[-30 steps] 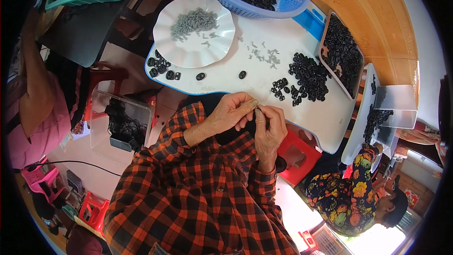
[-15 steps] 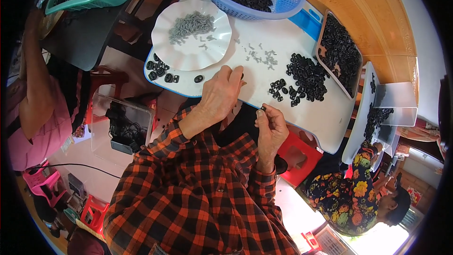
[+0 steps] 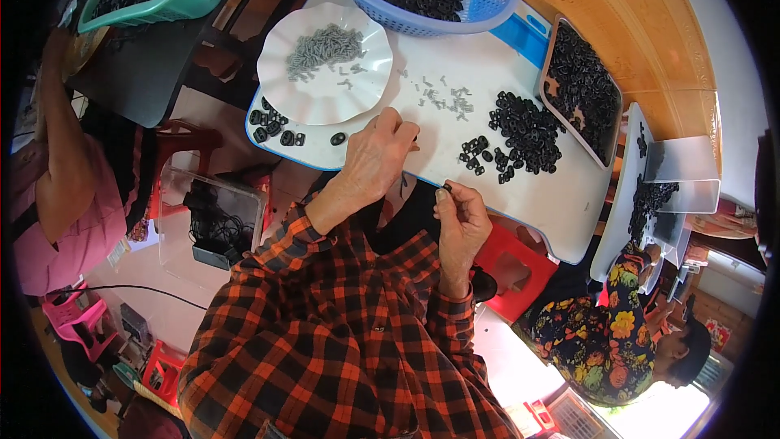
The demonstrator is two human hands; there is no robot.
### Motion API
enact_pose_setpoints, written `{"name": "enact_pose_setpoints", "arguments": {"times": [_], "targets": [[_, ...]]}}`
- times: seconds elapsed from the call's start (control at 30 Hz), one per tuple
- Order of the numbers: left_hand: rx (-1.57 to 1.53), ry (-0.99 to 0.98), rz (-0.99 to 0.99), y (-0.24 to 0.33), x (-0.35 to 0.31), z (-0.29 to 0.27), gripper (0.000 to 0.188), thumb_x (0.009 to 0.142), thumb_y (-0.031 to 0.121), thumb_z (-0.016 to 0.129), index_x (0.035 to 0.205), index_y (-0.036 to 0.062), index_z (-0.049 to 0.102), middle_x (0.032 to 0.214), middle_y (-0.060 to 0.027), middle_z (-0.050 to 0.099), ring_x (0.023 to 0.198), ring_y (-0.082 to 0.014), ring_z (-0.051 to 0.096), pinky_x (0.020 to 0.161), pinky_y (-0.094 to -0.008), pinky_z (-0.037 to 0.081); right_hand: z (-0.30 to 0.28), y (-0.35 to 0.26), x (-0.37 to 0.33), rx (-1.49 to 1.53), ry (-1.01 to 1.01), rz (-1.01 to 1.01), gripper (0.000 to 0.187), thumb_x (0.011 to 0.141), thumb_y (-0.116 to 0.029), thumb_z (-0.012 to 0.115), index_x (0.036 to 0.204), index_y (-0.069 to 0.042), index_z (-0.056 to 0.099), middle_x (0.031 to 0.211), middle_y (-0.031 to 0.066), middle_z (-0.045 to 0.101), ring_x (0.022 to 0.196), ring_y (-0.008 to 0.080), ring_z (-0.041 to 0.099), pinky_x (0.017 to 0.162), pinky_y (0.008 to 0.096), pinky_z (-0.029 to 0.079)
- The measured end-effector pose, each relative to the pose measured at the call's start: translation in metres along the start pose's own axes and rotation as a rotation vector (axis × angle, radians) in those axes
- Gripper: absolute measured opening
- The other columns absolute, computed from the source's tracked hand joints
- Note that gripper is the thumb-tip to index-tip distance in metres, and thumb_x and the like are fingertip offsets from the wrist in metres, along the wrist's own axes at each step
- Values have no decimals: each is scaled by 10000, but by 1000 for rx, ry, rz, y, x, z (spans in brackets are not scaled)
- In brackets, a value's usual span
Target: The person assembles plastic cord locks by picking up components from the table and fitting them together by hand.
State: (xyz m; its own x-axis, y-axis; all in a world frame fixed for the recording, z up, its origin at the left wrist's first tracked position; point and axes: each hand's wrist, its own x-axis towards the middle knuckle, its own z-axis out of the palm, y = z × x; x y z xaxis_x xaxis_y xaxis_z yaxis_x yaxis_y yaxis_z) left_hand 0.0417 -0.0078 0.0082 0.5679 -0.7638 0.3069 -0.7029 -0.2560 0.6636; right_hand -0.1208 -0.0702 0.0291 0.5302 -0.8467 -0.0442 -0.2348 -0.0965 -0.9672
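Observation:
My left hand (image 3: 379, 154) is over the table's front edge with its fingers drawn together. A dark bit shows at its fingertips, too small to make out fully. Lower and to the right, my right hand (image 3: 461, 226) pinches a small black plastic piece (image 3: 446, 187) between thumb and forefinger. Near my left hand, a single black oval piece (image 3: 338, 138) lies on the white table (image 3: 422, 134), with a group of similar black pieces (image 3: 272, 123) farther left. Small grey pieces (image 3: 327, 50) are heaped on a white wavy-rimmed plate (image 3: 280, 97); more loose grey pieces (image 3: 447, 100) are scattered beside it.
A pile of black parts (image 3: 528, 136) sits on the right of the table. Behind are a blue basket (image 3: 422, 26) and a tray (image 3: 546, 73), both holding black parts. A red stool (image 3: 512, 268) stands below. Other people sit at left and right.
The view has shifted slightly. My left hand has dipped a little at the fingers; my right hand keeps its pinch on the small black plastic piece.

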Motion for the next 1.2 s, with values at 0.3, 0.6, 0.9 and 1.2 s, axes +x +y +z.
{"name": "enact_pose_setpoints", "arguments": {"times": [0.3,0.6,0.9,1.2], "targets": [[-708,-24,-50,-5,-13,-5,131,808,27,670,906,-3,587,836,-84,619,682,-182,637,590,-265,529,3,-11,0,138,55,90,90,860,-36,633,939,2,611,774,43,623,654,72,571,565,194,472],[-1505,-290,-457,8,-20,-7,299,875,-6,599,1165,-66,559,946,-112,650,841,-166,678,731,-238,565,-4,-18,2,341,63,113,115,834,-5,651,944,16,625,766,42,616,616,75,563,535,196,465],[-1528,-362,-436,6,-28,1,323,862,-11,613,1177,-48,547,979,-132,663,789,-183,695,431,-149,475,-2,-31,0,364,54,124,156,835,8,641,988,31,627,776,57,619,607,82,563,547,201,462],[-1757,-376,-425,2,-35,12,323,857,30,638,1160,-43,556,893,-90,651,686,-112,637,534,-171,503,1,-38,-6,302,43,113,133,867,-19,618,987,41,617,753,61,617,599,84,533,541,197,424]]}}
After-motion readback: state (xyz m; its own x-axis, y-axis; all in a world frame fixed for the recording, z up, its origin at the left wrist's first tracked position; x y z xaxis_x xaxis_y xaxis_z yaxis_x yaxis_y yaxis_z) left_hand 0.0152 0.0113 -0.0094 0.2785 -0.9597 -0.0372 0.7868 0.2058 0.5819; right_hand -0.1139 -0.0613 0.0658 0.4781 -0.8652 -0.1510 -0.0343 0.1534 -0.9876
